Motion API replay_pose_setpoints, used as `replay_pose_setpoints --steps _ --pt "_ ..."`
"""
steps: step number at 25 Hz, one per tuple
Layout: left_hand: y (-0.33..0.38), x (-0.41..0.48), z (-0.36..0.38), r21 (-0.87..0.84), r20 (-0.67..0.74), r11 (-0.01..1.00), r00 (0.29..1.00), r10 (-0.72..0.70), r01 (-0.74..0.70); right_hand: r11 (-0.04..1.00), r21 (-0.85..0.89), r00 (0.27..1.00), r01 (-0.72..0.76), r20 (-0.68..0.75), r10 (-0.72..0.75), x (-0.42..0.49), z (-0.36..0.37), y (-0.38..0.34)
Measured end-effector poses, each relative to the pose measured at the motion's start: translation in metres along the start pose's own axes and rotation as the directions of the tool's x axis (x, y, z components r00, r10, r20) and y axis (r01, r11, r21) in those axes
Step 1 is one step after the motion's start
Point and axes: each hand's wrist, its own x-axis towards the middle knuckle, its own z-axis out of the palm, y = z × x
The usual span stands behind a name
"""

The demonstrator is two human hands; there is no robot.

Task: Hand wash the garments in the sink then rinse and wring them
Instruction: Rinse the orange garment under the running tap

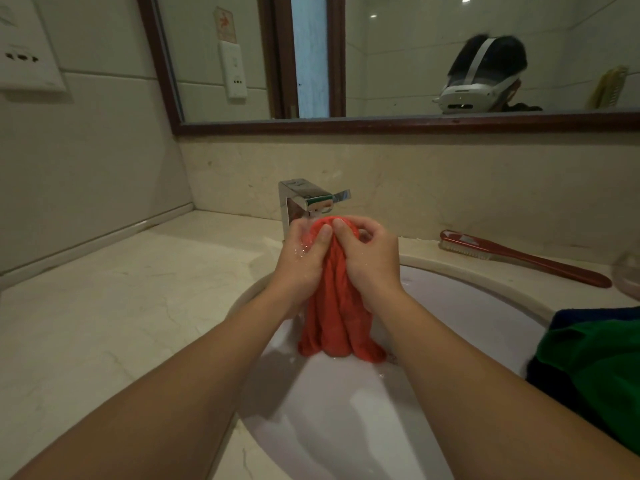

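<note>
You are pinching the top of a wet orange-red cloth garment with both your left hand and right hand, holding it under the square chrome faucet while its lower end is hanging into the white oval sink.

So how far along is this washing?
Nothing looks plainly finished. In hand: both the left hand and right hand grip the red garment under the tap, water splashing over it above the sink. Left: wringing it, and probably the green garment and dark blue garment heaped at the sink's right edge, though I cannot tell whether those are washed.
</note>
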Motion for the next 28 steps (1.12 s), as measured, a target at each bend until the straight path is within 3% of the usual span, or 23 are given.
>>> replay_pose_setpoints --steps 3,8,11,22,28 --pt "-0.001 0.000 0.000 0.134 -0.055 0.989 0.996 0.068 -0.060 1.000 0.009 1.000 -0.022 -0.004 0.022 0.000 0.000 0.000" --pt "-0.001 0.008 -0.015 0.333 -0.097 0.930 0.976 0.195 -0.153 0.972 0.139 0.979 -0.189 0.098 0.176 -0.008 0.011 -0.008" --pt "0.001 0.008 -0.015 0.416 -0.124 0.895 0.965 0.232 -0.162 0.987 0.102 0.985 -0.127 0.132 0.113 -0.011 0.016 -0.007" --pt "0.019 0.005 -0.016 0.395 -0.310 0.897 0.891 0.331 -0.196 0.969 0.198 0.973 -0.150 0.202 0.109 -0.013 0.030 -0.014" --pt "0.009 0.008 -0.015 0.347 -0.237 0.932 0.952 0.196 -0.105 0.978 0.154 0.984 -0.138 0.134 0.118 -0.011 0.020 -0.003"
